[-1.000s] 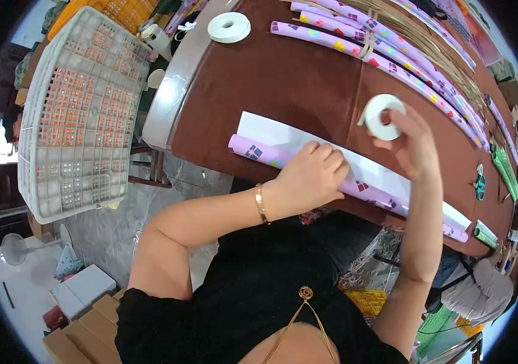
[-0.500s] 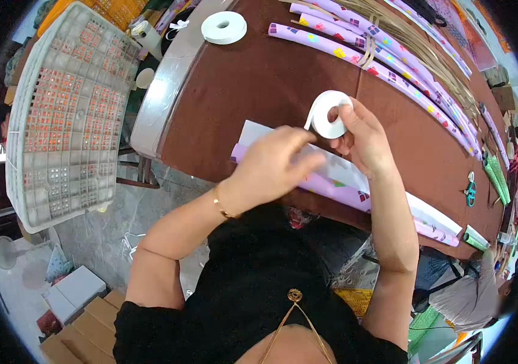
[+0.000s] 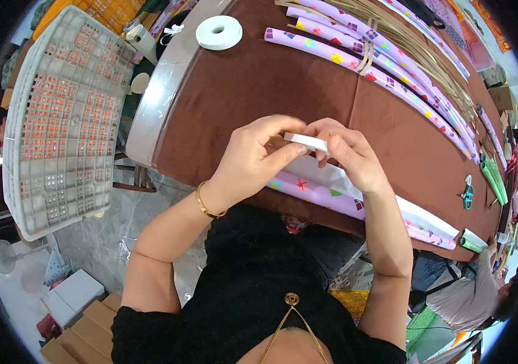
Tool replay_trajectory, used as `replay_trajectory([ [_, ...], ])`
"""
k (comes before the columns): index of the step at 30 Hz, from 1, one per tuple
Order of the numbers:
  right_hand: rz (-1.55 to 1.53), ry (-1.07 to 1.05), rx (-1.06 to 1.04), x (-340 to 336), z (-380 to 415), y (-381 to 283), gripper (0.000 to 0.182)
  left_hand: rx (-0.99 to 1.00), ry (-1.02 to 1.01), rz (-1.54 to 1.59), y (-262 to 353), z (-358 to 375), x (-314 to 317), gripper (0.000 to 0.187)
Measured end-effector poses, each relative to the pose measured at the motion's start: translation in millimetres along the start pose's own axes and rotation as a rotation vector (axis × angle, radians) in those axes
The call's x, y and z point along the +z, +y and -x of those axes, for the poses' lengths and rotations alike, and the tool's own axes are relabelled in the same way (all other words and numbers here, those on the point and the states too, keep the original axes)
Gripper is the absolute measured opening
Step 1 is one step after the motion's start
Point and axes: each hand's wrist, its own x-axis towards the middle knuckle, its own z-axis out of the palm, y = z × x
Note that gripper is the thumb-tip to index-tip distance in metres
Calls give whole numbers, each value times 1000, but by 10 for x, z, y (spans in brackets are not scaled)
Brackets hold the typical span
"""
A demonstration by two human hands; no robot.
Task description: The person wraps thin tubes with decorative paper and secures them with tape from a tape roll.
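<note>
A white roll of tape [image 3: 307,142] is turned edge-on between my hands, above the near edge of the brown-covered table. My right hand [image 3: 356,151] grips its right end, with the thumb on top. At its left end my left hand [image 3: 253,155] closes thumb and fingers; whether these pinch the loose tape end or the roll itself is hard to see. Beneath my hands lies a purple printed wrapping-paper roll [image 3: 316,193] along the table's near edge, its white inner side partly showing and its left end hidden by my left hand.
Another white tape roll [image 3: 219,33] lies at the far left of the brown cloth [image 3: 234,85]. Banded purple paper tubes [image 3: 392,76] stretch across the back. Teal scissors [image 3: 467,193] lie at right. A white plastic crate [image 3: 68,121] stands at left; another person [image 3: 471,297] is at lower right.
The tape roll has turned from face-up to edge-on and come lower. My left hand has risen to meet it, closing at its left end; my right hand still holds it.
</note>
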Motion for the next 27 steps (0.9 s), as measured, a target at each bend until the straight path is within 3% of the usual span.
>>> replay_trajectory([
  [1, 60, 23, 10, 9, 3, -10, 64, -4, 2, -2, -6, 35, -6, 21],
  [3, 112, 41, 21, 26, 5, -7, 67, 164, 190, -417, -28, 143, -40, 24],
  [4, 48, 111, 25, 30, 5, 5, 69, 158, 191, -423, -44, 196, -96, 24],
  [6, -22, 177, 33, 38, -2, 11, 73, 339, 76, -931, -96, 312, -229, 31],
  [8, -29, 212, 50, 53, -13, -27, 77, 302, 46, -921, -220, 393, -261, 36],
  [10, -43, 218, 91, 97, -15, -70, 76, 395, 74, -998, -288, 420, -261, 38],
  [14, 132, 181, 173, 265, -15, -153, 64, 330, 67, -954, -312, 461, -263, 39],
  [16, 286, 63, 12, 354, -64, -202, 55, 307, 74, -908, -297, 443, -299, 34],
  [19, 308, 95, -60, 425, -121, -55, 42, 231, 90, -778, -292, 385, -408, 27],
  [21, 407, 133, -129, 429, -155, 4, 33, 11, 116, -375, -199, 349, -489, 24],
  [27, 638, 57, -268, 383, -183, 6, 32, -220, 17, -108, -44, 232, -528, 19],
])
